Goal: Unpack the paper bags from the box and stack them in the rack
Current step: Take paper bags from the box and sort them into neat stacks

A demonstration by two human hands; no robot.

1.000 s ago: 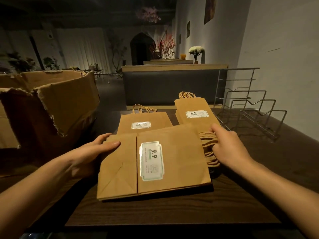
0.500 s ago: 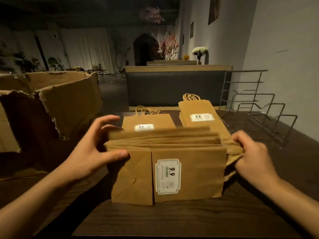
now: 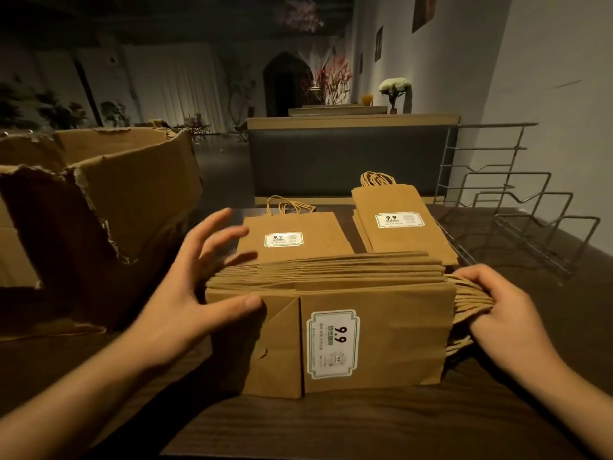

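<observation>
A thick bundle of flat brown paper bags (image 3: 374, 336) stands on its long edge on the dark wooden table (image 3: 331, 426), its white "9.9" label facing me. My left hand (image 3: 185, 293) holds the bundle's left end, thumb on the front face and fingers spread over the top edges. My right hand (image 3: 497, 310) grips the twisted paper handles at the right end. Two more piles of bags lie flat behind: one (image 3: 292, 240) in the middle, one (image 3: 398, 224) to the right. The wire rack (image 3: 517, 214) stands at the right, with no bags in it.
A torn open cardboard box (image 3: 99, 207) stands at the left, close to my left arm. A dark bench back (image 3: 348, 161) runs behind the table. A white wall (image 3: 564, 94) lies right of the rack.
The bundle, lying flat a second ago, has been tipped up onto its edge and drawn closer to me. My left fingers have lifted and spread over its top.
</observation>
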